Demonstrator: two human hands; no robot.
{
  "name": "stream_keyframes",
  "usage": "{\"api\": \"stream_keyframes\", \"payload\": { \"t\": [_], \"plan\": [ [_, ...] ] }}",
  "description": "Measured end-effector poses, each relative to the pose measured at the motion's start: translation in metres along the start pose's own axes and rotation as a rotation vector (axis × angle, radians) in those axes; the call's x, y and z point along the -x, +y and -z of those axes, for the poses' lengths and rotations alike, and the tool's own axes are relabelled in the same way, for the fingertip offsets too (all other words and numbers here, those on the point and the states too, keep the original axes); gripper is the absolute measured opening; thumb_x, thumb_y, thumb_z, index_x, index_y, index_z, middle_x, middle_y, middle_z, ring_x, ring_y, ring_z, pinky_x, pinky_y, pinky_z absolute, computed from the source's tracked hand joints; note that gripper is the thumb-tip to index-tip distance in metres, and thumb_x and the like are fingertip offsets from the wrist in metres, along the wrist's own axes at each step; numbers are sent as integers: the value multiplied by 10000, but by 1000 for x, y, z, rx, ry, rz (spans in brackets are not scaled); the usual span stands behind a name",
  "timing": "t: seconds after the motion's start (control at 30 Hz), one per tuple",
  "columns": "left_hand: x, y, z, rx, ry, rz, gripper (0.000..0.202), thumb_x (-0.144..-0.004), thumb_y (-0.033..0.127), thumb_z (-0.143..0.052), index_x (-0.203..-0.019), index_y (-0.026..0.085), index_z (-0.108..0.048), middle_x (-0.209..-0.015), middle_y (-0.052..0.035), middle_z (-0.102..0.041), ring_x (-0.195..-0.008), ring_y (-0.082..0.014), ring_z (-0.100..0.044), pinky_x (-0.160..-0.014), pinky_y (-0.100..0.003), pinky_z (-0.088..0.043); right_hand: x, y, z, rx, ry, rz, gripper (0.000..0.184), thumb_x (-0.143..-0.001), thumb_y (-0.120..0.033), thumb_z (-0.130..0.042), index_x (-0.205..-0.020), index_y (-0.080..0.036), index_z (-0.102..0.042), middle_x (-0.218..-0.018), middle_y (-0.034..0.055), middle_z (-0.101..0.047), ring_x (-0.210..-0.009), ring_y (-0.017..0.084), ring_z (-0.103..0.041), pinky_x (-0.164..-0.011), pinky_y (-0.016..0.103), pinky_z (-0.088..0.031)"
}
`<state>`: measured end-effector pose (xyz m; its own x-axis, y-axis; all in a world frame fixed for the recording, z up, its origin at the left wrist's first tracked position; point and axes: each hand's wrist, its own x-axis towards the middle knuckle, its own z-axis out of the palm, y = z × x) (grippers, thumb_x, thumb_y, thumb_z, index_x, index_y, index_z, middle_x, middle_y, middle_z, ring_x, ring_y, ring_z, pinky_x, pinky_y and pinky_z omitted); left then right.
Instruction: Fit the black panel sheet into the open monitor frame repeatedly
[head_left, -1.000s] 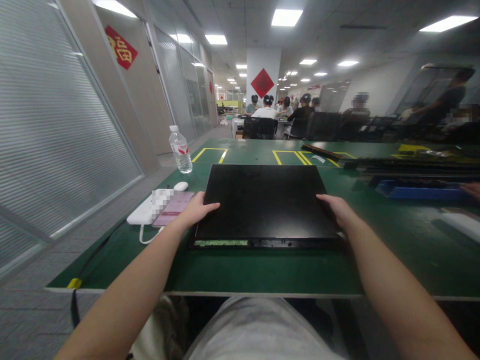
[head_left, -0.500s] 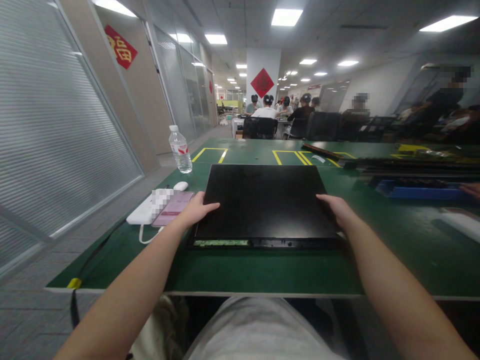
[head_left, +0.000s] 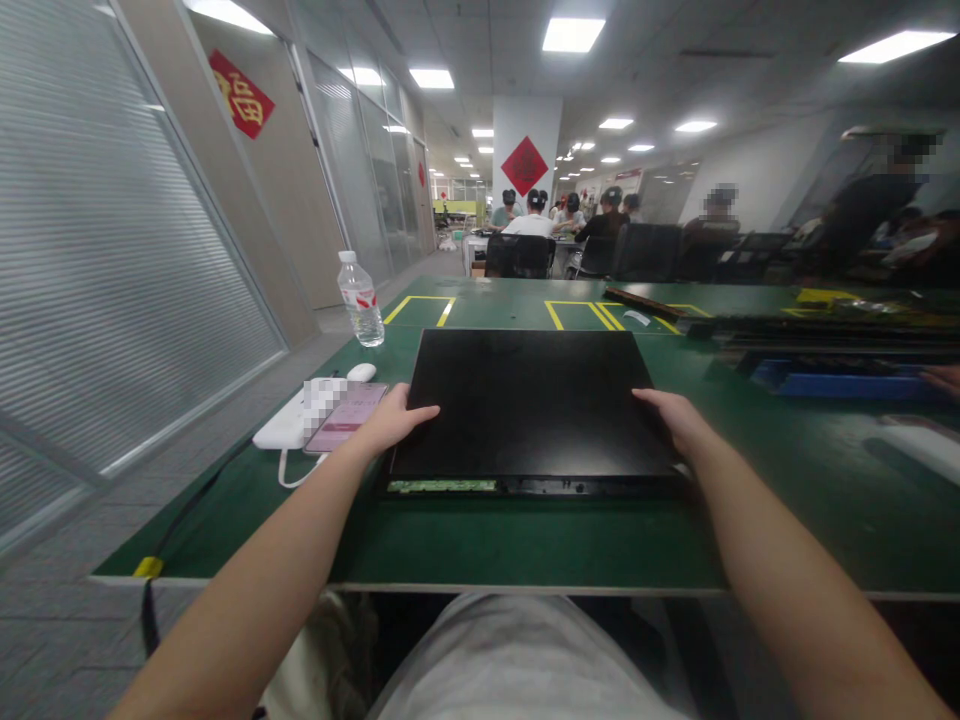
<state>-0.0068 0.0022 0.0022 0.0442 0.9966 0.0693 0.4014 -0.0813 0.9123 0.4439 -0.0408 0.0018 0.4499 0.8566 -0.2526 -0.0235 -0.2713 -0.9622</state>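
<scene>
A black flat display panel (head_left: 525,405) lies in front of me on the green table (head_left: 525,545). Along its near edge shows a narrow green circuit board (head_left: 442,487). My left hand (head_left: 394,415) grips the panel's left side, thumb resting over the top face and the other fingers hidden at the edge. On the opposite side my right hand (head_left: 675,415) holds the right edge the same way, its fingers mostly out of sight below the rim.
To the left are a white power bank (head_left: 281,425), a phone (head_left: 349,418), a white mouse-like object (head_left: 361,373) and a water bottle (head_left: 361,300). Dark strips (head_left: 825,335) and a blue tray (head_left: 840,382) lie at right, near another person's hand (head_left: 943,380).
Both hands and the panel stay in place. In the right background, a standing person has shifted slightly.
</scene>
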Motion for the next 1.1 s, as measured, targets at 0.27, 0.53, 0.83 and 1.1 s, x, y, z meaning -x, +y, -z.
{"api": "stream_keyframes", "payload": {
  "t": [0.27,0.53,0.83,1.1],
  "plan": [
    [-1,-4,0,-16,13,-4,549,-577,448,-837,-1000,176,-618,-1030,-106,-726,-1010,-337,-680,-838,-440,-544,-2,1,1,3,-9,0,167,-718,-332,-732,-824,-208,-702,-752,68,-737,-737,250,-706,-610,352,-578],
    [2,1,0,17,0,9,554,-578,442,-840,-1004,172,-610,-1024,-105,-725,-1000,-332,-685,-838,-441,-548,0,0,1,16,-26,14,185,-721,-344,-733,-844,-210,-695,-764,66,-738,-731,255,-707,-622,367,-584],
    [6,9,-3,214,-32,66,519,-540,371,-852,-957,178,-611,-938,-86,-746,-879,-308,-716,-770,-437,-568,2,0,-1,45,-67,20,139,-714,-316,-717,-811,-222,-683,-751,51,-738,-718,239,-699,-629,340,-567],
    [10,20,-3,297,-7,122,547,-500,348,-857,-953,179,-599,-938,-79,-746,-842,-299,-720,-757,-436,-566,14,-7,-2,-33,-187,-25,181,-702,-279,-673,-867,-204,-670,-781,63,-743,-763,251,-711,-692,361,-573]
  ]
}}
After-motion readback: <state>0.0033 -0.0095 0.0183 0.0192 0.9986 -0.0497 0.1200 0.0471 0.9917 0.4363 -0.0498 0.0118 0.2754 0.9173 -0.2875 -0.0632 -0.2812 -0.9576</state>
